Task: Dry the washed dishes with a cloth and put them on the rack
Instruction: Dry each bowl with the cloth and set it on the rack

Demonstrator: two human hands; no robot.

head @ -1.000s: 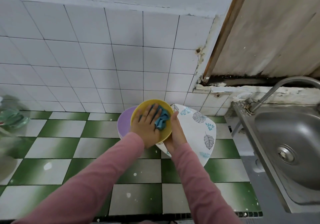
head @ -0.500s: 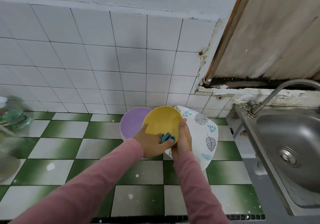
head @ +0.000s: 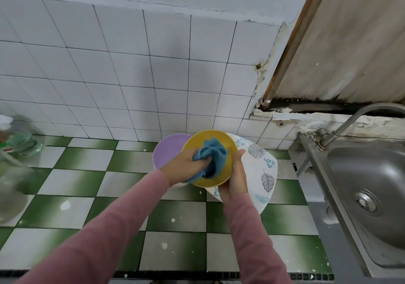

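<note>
Left hand [head: 186, 167] grips bunched blue cloth [head: 211, 156], pressing it into yellow bowl [head: 228, 145]. Right hand [head: 235, 177] holds bowl's right rim, bowl tilted toward camera. Purple dish [head: 168, 150] just behind-left, leaf-print white plate [head: 260, 169] behind-right. Green-white checkered counter [head: 72, 180]; steel sink [head: 368, 187] and faucet [head: 350, 121] at right; blurry clear bottle [head: 13, 143] far left.

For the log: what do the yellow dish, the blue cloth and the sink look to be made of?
Yellow dish: probably plastic or melamine; flat uniform colour, matte, no glaze glint.
Blue cloth: soft fabric, possibly microfibre; it bunches into loose folds.
Sink: stainless steel, brushed finish; grey metallic sheen with soft reflections.
</note>
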